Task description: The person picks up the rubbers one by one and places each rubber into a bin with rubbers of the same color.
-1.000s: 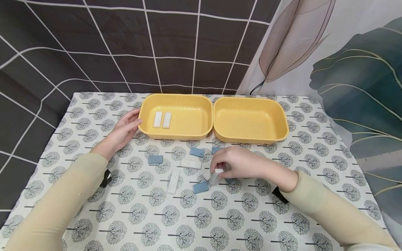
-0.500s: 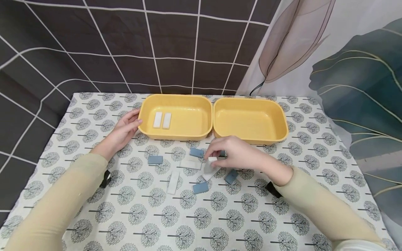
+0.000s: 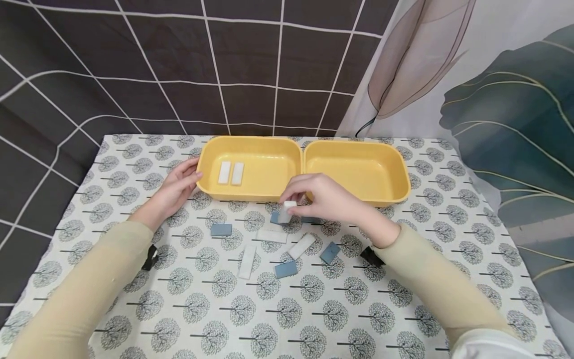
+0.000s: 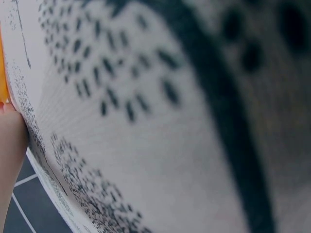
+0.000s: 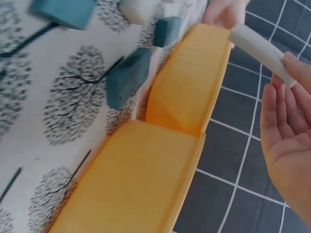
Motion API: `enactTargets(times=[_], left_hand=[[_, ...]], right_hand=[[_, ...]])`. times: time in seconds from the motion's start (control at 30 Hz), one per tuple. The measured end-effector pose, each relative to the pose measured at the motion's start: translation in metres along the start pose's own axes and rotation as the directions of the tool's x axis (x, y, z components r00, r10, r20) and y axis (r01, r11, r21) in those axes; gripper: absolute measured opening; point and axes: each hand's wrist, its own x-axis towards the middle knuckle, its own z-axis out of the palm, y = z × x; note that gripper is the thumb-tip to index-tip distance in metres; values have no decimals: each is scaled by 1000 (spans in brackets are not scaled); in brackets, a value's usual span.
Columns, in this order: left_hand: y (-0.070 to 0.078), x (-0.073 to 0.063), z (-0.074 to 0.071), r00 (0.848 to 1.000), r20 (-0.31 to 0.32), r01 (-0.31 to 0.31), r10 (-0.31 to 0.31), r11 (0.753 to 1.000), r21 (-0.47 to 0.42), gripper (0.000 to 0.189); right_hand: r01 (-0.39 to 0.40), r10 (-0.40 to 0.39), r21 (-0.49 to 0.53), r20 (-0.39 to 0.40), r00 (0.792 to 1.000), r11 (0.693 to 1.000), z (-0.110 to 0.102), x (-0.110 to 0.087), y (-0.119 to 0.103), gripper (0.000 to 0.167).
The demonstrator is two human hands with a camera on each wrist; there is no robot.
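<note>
My right hand pinches a white rectangular block between thumb and fingers, above the table just in front of the left yellow tray. In the right wrist view this block sticks out tilted from the fingertips. Two white blocks lie side by side inside that tray. At the tray's left end, my left hand rests with thumb and fingers against the wall and rim. More white blocks and several blue blocks are scattered on the cloth; one blue block is partly hidden behind the held block.
A second yellow tray stands against the right end of the first, with nothing seen inside. The table wears a tree-print cloth. Behind hangs a dark gridded curtain, with a leaf-patterned curtain to the right.
My right hand has lifted the white block off the cloth area and moved away from me and left, toward the left tray. The left hand has stayed at the tray's end.
</note>
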Motion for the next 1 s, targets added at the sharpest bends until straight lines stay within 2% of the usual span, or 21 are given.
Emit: enactTargets(times=[0.27,0.63,1.0], left_hand=[[0,-2,1,1000,7,-13,14,999,-30,72],[-2,0,-1,1000,4,-6,6,1000,1,76],[-1,0,-2,1000,-1,5,-5,1000,13,75]], right_hand=[[-15,16,36,-27,1000,999,0,21,1,20],[-94,96,31,-61,994,995,-7,46,-2,26],[-144,146,27,-116,983,989,-9,74,13,25]])
